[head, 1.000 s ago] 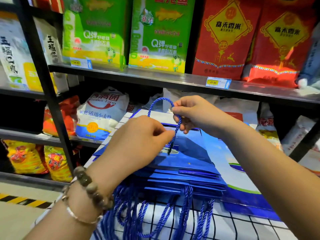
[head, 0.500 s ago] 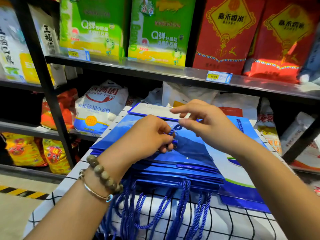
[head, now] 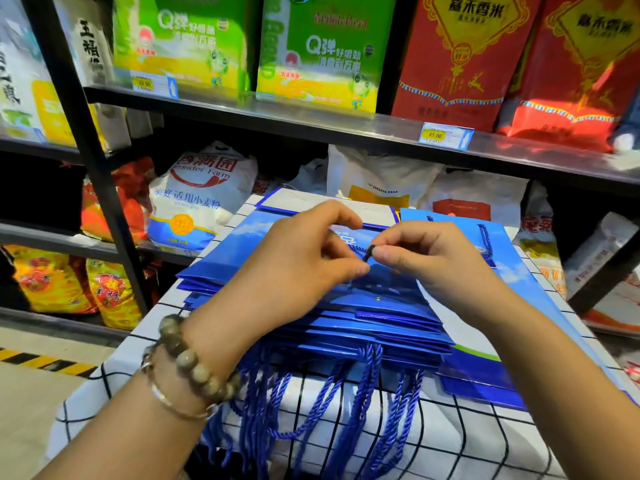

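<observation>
While both hands meet over the stack of blue paper bags (head: 381,306), the blue cord (head: 369,253) sits between them, above the top bag's middle. The right hand (head: 440,261) pinches the cord's dark tip between thumb and forefinger, its other fingers curled under. The left hand (head: 298,268) presses thumb and forefinger together on the cord just beside that tip. The short visible end tilts from lower left to upper right, pointing away toward the metal shelf (head: 311,123).

The stack's long axis runs from the person toward the shelf, and its rope handles (head: 346,393) hang over the near edge onto the checked tablecloth (head: 450,441). 1 more blue-and-white bag (head: 485,344) lies flat just right of the stack. Bare cloth shows near and left of the stack; the far edge sits close to a flour sack (head: 204,199).
</observation>
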`<act>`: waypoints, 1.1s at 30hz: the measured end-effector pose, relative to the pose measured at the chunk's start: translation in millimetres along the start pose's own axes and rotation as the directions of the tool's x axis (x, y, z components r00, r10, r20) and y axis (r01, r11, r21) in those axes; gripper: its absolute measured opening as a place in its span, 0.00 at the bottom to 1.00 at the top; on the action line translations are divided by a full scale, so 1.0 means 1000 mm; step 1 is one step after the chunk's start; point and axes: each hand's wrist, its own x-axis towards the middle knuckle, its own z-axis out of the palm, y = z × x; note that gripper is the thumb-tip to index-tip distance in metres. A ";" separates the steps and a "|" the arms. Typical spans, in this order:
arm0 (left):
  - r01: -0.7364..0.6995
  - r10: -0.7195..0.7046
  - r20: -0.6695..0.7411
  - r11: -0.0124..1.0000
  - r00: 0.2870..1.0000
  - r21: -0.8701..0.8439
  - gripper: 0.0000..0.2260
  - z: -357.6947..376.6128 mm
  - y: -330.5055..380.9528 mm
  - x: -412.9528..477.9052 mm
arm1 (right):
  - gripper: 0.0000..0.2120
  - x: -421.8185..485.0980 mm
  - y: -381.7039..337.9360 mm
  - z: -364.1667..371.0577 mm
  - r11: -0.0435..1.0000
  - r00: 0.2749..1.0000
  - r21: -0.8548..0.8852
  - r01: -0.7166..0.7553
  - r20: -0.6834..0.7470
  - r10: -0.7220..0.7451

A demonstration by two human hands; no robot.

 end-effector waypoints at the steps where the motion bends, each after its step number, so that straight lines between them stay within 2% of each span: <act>1: -0.028 0.025 0.028 0.995 0.999 0.100 0.12 -0.004 -0.003 -0.006 | 0.11 -0.003 0.001 -0.003 1.000 1.000 -0.010 -0.004 0.006 0.004; 3: -0.062 0.027 0.108 0.942 0.994 0.330 0.24 -0.013 -0.010 -0.020 | 0.11 -0.008 0.001 -0.009 0.998 0.999 -0.055 -0.015 0.034 0.017; 5: -0.046 -0.009 0.132 0.913 0.991 0.406 0.28 -0.020 -0.016 -0.028 | 0.09 -0.012 0.002 -0.013 0.994 0.997 -0.104 -0.027 0.062 0.034; 10: -0.046 0.005 0.103 0.916 0.995 0.398 0.27 -0.019 -0.014 -0.029 | 0.09 -0.014 0.006 -0.012 0.992 0.996 -0.118 -0.049 0.063 0.056; 13: -0.038 0.005 0.091 0.927 0.996 0.374 0.26 -0.020 -0.013 -0.030 | 0.04 -0.014 0.010 -0.010 0.991 0.993 -0.126 -0.051 0.100 0.064; 16: -0.029 0.003 0.070 0.928 0.998 0.371 0.20 -0.019 -0.012 -0.030 | 0.05 -0.014 0.010 -0.011 0.987 0.986 -0.145 -0.067 0.141 0.088; 19: -0.032 0.024 0.025 0.915 0.999 0.402 0.17 -0.019 -0.010 -0.028 | 0.08 -0.012 0.005 -0.013 0.956 0.983 -0.293 -0.002 0.176 0.056; 22: -0.055 0.077 -0.033 0.898 0.997 0.436 0.19 -0.018 -0.010 -0.026 | 0.05 -0.009 0.001 -0.015 0.843 0.961 -0.512 0.166 0.275 -0.022; 24: -0.046 0.094 -0.079 0.881 0.992 0.471 0.18 -0.017 -0.011 -0.024 | 0.10 -0.007 -0.001 -0.019 0.777 0.937 -0.582 0.240 0.349 -0.028; 26: -0.014 0.098 -0.135 0.857 0.986 0.516 0.18 -0.015 -0.011 -0.023 | 0.12 -0.006 -0.005 -0.023 0.803 0.918 -0.554 0.220 0.396 0.021; 28: 0.005 0.102 -0.162 0.832 0.981 0.554 0.20 -0.014 -0.009 -0.023 | 0.10 -0.006 -0.009 -0.027 0.851 0.898 -0.490 0.187 0.437 0.054; 33: 0.019 0.089 -0.151 0.800 0.985 0.599 0.19 -0.012 -0.002 -0.021 | 0.07 -0.007 -0.009 -0.030 0.850 0.862 -0.487 0.201 0.500 0.083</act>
